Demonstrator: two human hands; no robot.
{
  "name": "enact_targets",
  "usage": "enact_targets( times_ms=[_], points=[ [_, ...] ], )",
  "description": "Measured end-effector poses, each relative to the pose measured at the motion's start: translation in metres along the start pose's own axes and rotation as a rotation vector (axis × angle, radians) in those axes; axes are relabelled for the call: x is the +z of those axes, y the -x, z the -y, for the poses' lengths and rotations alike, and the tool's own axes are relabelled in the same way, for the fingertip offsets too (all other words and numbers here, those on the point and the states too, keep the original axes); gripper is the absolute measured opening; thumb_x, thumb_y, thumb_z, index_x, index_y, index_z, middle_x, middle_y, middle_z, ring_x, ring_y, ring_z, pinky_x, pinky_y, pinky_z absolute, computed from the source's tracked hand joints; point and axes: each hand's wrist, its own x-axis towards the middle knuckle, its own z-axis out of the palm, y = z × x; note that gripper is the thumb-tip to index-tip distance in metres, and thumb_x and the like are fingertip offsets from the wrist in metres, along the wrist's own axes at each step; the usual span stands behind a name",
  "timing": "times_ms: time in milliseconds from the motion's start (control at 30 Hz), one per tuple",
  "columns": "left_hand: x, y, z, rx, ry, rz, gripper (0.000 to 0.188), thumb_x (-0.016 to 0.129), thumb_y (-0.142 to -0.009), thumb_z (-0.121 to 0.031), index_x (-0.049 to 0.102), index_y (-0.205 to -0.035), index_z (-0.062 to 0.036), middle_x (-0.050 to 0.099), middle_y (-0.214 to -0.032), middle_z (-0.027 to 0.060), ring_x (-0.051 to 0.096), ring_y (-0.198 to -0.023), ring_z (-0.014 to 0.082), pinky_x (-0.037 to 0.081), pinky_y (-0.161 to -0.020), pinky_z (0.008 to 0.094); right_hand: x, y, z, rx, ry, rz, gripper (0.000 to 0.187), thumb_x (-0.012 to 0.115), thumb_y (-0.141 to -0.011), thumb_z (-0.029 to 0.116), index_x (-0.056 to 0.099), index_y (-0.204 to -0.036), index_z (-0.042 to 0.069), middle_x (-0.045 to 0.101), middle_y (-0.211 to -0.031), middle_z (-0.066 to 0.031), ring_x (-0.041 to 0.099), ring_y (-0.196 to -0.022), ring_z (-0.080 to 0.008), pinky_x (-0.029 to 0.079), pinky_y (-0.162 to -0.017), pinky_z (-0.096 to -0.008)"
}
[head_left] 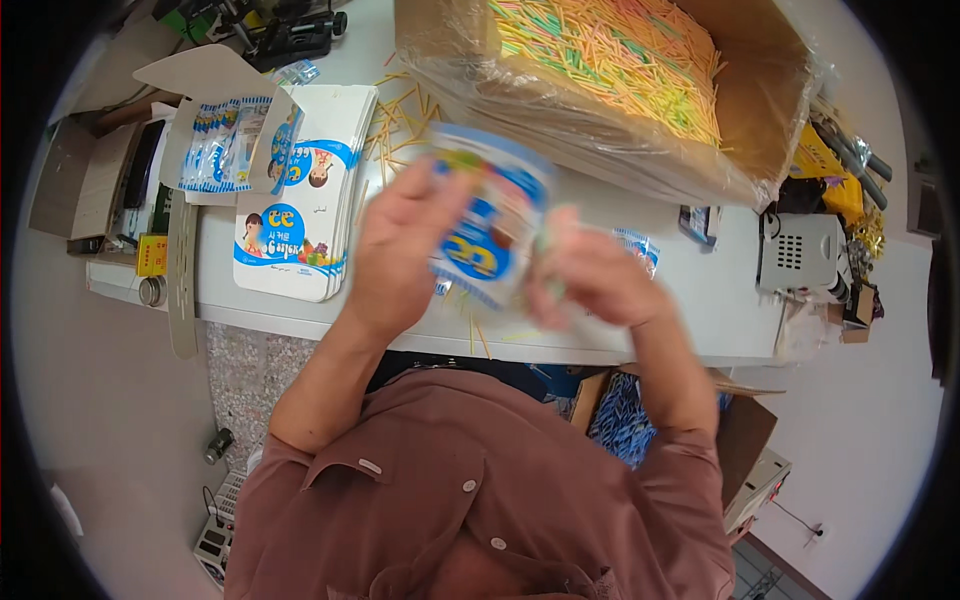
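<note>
My left hand (400, 245) is closed on the left side of a blue and white printed packet (490, 215), holding it up over the table's front part. My right hand (600, 265) is at the packet's right edge with its fingers curled. Something pale green and pinkish shows at those fingertips, but motion blur hides what it is. Ahead of both hands, a cardboard box (590, 155) lined with clear plastic holds a heap of thin, multicoloured sticks (610, 60). Loose sticks (405, 110) lie on the table beyond my left hand, and several more lie beneath the packet.
Left of my hands lies a stack of flat printed cartons (290, 250); an open carton (270, 165) there holds small packets (225, 140). A small packet (640, 245) lies behind my right hand. A grey perforated metal unit (800, 255) stands at right. Below the table, a box holds blue strips (625, 425).
</note>
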Motion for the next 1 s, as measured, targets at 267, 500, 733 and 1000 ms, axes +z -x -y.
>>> enact_targets(
  times_ms=[267,500,733,1000],
  points=[
    [-0.014,0.012,0.04,-0.143,-0.381,-0.075,0.018,0.059,-0.1,-0.018,0.064,-0.105,-0.0019,0.07,-0.09,0.0064,0.066,-0.078,0.0071,0.054,-0.068,0.0228,0.03,-0.022,-0.086,-0.133,-0.318,-0.063,0.034,0.053,-0.101,0.035,0.061,-0.109,0.004,0.067,-0.089,-0.0099,0.066,-0.083,-0.0237,0.053,-0.068,-0.0357],
    [-0.032,0.014,0.032,-0.111,-0.013,-0.436,0.022,0.062,-0.098,-0.019,0.065,-0.11,-0.0011,0.073,-0.098,0.0076,0.07,-0.081,0.0103,0.057,-0.07,0.0234,-0.081,-0.05,-0.082,-0.683,0.511,-0.891,0.02,0.048,-0.104,0.018,0.059,-0.104,0.002,0.068,-0.107,-0.0084,0.058,-0.099,-0.0149,0.043,-0.093,-0.0283],
    [-0.031,0.023,0.047,-0.177,0.032,-0.408,0.021,0.067,-0.095,-0.016,0.067,-0.11,-0.0006,0.073,-0.099,0.0076,0.07,-0.085,0.0097,0.056,-0.074,0.0225,-0.089,-0.056,-0.092,-0.626,0.696,-0.895,0.021,0.05,-0.102,0.015,0.059,-0.111,-0.002,0.068,-0.103,-0.0077,0.058,-0.095,-0.0154,0.045,-0.088,-0.0266],
    [-0.037,0.025,0.054,-0.181,-0.352,-0.211,0.02,0.067,-0.094,-0.012,0.072,-0.104,0.0049,0.073,-0.089,0.0064,0.062,-0.078,0.0042,0.051,-0.068,0.0204,-0.029,-0.035,-0.067,-0.594,0.022,-0.618,0.019,0.048,-0.105,0.02,0.055,-0.113,0.004,0.067,-0.117,-0.0166,0.059,-0.115,-0.0227,0.041,-0.106,-0.0361]
  ],
)
